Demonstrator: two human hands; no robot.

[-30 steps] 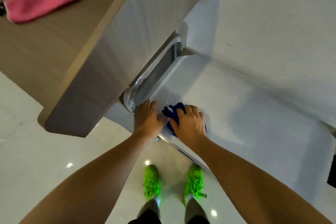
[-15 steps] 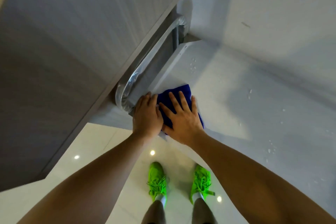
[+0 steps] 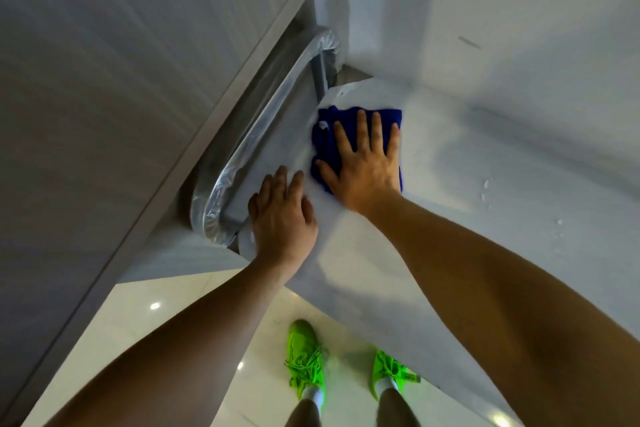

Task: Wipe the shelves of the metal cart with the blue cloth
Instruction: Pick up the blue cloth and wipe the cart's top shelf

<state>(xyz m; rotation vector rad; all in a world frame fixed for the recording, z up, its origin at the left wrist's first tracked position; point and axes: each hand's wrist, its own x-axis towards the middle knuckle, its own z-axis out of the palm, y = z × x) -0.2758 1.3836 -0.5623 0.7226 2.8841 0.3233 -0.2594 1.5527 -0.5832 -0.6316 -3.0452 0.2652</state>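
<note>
The blue cloth [image 3: 323, 142] lies flat on the metal cart's top shelf [image 3: 467, 163], near its far left corner. My right hand [image 3: 363, 163] presses on the cloth with fingers spread. My left hand [image 3: 282, 218] rests flat on the shelf's near left edge, beside the cart's plastic-wrapped handle bar [image 3: 263, 128], and holds nothing. Water droplets [image 3: 485, 191] dot the shelf to the right of the cloth.
A grey counter side panel [image 3: 121, 80] stands close against the cart's handle on the left. A white wall [image 3: 502, 10] runs behind the cart. Below are glossy floor tiles [image 3: 138, 315] and my green shoes [image 3: 306, 360].
My right hand has slid the blue cloth away from me along the shelf toward the far corner. My left hand has stayed at the near edge. The view has moved closer.
</note>
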